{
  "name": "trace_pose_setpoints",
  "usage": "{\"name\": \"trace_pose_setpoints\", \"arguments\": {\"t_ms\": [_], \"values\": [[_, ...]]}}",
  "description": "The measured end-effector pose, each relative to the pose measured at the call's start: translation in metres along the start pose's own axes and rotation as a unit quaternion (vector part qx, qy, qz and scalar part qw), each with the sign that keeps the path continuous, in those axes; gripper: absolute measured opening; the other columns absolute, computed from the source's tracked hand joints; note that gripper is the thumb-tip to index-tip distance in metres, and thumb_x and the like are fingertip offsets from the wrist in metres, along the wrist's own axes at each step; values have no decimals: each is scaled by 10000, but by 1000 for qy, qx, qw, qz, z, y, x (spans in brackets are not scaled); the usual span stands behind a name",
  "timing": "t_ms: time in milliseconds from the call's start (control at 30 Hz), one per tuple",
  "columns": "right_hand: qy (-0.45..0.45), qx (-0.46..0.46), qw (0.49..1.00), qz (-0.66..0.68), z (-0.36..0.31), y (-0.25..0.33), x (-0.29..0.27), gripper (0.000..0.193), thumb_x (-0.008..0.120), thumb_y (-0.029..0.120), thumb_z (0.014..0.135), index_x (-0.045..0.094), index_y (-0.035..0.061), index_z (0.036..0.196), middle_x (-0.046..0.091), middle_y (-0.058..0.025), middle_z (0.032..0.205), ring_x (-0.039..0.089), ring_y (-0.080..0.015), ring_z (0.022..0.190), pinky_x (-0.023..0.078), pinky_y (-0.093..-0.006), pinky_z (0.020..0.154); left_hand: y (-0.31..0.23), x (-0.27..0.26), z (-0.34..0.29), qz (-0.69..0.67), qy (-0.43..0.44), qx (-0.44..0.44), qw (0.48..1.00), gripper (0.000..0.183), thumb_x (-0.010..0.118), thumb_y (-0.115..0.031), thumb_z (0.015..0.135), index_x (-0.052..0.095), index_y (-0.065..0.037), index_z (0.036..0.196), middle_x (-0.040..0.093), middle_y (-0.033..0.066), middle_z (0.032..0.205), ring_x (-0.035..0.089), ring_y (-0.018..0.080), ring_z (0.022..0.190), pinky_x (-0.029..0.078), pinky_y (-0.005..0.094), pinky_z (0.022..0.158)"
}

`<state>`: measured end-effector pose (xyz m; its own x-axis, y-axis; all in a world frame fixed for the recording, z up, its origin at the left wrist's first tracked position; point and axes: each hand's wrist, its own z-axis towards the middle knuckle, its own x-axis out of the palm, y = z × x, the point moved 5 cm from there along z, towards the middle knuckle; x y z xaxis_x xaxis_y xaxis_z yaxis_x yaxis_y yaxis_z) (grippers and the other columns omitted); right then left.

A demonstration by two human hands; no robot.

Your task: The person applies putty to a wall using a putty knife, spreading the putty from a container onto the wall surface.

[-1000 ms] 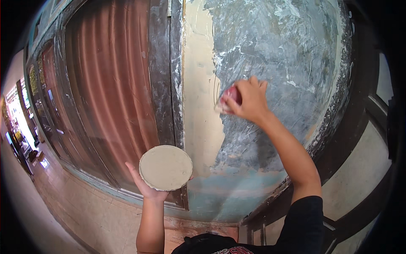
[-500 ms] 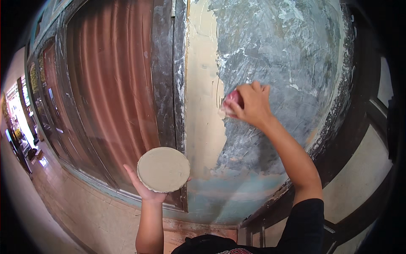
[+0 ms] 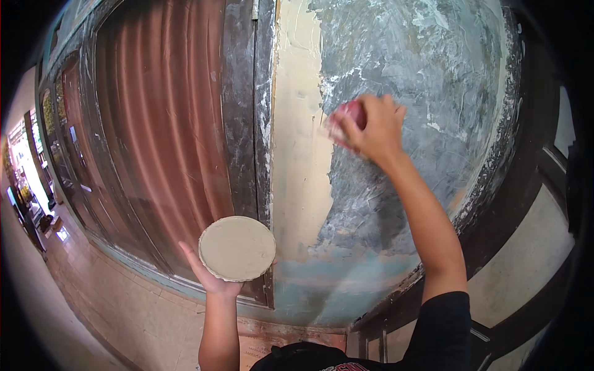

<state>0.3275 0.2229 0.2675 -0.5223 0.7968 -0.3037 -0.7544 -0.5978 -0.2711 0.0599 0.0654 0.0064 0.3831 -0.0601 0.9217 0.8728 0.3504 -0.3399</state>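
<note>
My left hand [image 3: 215,282] supports a round, shallow container of beige putty [image 3: 237,248] from beneath. Its thumb sticks out on the left side, and its other fingers are mostly hidden under the container. The putty looks nearly level with the rim. My right hand [image 3: 378,128] grips a red scraper [image 3: 354,114], whose putty-smeared edge is blurred by motion. That edge is at the border between a smooth beige putty strip [image 3: 300,148] and the grey, patchy wall [image 3: 427,154].
Left of the strip stands a dark worn frame [image 3: 244,111] around glass with a reddish-brown curtain [image 3: 164,117] behind. A dark wooden frame with pale panels [image 3: 526,253] borders the wall on the right. Tiled floor [image 3: 142,297] lies at the lower left.
My right hand has moved upward and slightly right along the putty's edge with the red scraper. My left hand and the putty container have barely moved.
</note>
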Motion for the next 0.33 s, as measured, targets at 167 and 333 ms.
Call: {"name": "trace_pose_setpoints", "arguments": {"t_ms": [167,333], "values": [[-55,32,998,17,1,-1,-11,397,781,445,830,674,106,1008,671,-58,910,537,-264,904,306,-443,844,-6,-11,5,4,-2,18,1000,1052,336,-930,848,493,-90,1462,488,198,1490,527,535,1276,410,901,865],[41,-57,997,22,-35,13,20,482,796,522,794,667,123,1032,663,-47,982,521,-257,926,312,-458,826,-12,-12,3,5,-4,27,1000,1037,308,-921,865,491,-100,1471,484,194,1499,527,520,1288,425,878,879]]}}
